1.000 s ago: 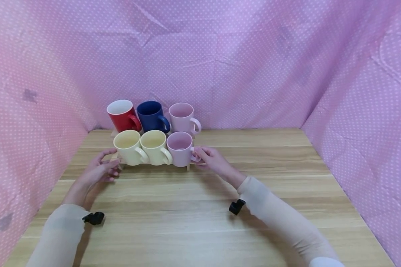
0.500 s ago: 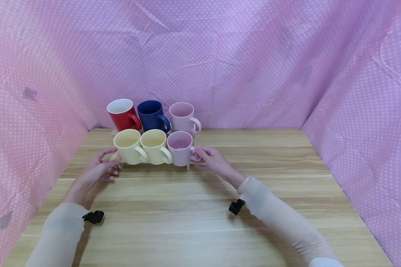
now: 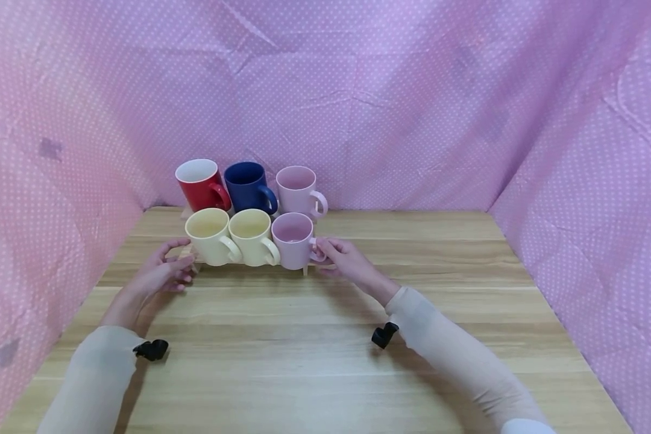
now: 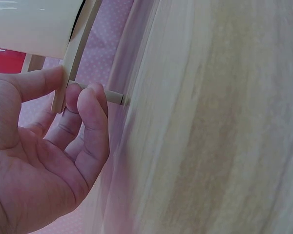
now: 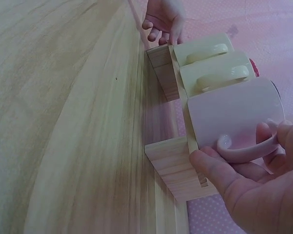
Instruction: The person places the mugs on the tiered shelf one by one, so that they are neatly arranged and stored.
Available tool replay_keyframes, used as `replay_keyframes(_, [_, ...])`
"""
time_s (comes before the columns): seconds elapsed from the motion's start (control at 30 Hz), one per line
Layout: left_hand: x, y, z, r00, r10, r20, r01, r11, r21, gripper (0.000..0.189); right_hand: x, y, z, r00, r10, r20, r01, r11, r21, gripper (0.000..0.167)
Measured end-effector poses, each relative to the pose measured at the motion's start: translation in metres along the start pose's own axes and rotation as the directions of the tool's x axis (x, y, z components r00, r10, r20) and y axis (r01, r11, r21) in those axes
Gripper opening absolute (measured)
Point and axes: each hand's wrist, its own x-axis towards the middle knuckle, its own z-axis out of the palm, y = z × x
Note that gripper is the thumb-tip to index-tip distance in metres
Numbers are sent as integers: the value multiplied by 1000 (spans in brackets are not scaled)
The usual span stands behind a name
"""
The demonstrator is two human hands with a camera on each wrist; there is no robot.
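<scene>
My left hand (image 3: 160,272) is at the left end of a wooden rack (image 4: 77,51), thumb and a curled finger on either side of its board. Two cream mugs (image 3: 208,239) (image 3: 251,240) and a pink mug (image 3: 292,244) stand on the front shelf, handles to the right. My right hand (image 3: 347,263) holds the pink mug's handle (image 5: 249,152) between its fingers. One of its fingertips (image 5: 201,158) lies at the shelf's end in the right wrist view. Behind, on the higher level, are a red mug (image 3: 199,188), a navy mug (image 3: 246,188) and another pink mug (image 3: 296,188).
The rack's wooden legs (image 5: 173,163) stand on a wood-grain table (image 3: 282,355). A pink polka-dot cloth (image 3: 401,108) hangs behind and at both sides. Small black devices (image 3: 152,349) are strapped at both wrists.
</scene>
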Motion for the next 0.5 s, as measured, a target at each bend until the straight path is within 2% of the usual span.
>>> replay_keyframes(0.07, [1, 3, 1, 1000, -7, -2, 7, 999, 43, 45, 0, -2, -2, 1000, -1, 1, 1, 1000, -13, 37])
replay_keyframes(0.17, [2, 10, 2, 1000, -8, 2, 7, 985, 171, 59, 0, -8, -7, 1000, -4, 8, 5, 998, -63, 41])
replay_keyframes(0.23, [3, 16, 2, 1000, -8, 15, 4, 964, 267, 70, -1, -13, -11, 999, -34, 7, 35, 987, -159, 42])
replay_keyframes(0.3, [4, 20, 0, 1000, -11, 27, 1, 939, 343, 76, -4, -19, -16, 996, -83, 13, 83, 955, -285, 41])
replay_keyframes(0.37, [2, 25, 0, 999, -17, 39, -1, 910, 414, 76, -8, -26, -23, 988, -149, 29, 146, 885, -442, 41])
replay_keyframes(0.4, [1, 28, -1, 999, -13, 39, -7, 888, 459, 76, -11, -31, -27, 980, -193, 38, 184, 828, -529, 41])
replay_keyframes(0.43, [0, 31, -1, 999, 6, 39, -25, 857, 514, 75, -14, -35, -32, 971, -234, 56, 220, 769, -600, 41])
replay_keyframes(0.5, [-3, 36, -2, 997, 72, 36, -79, 769, 634, 70, -21, -44, -43, 946, -310, 96, 280, 628, -726, 43])
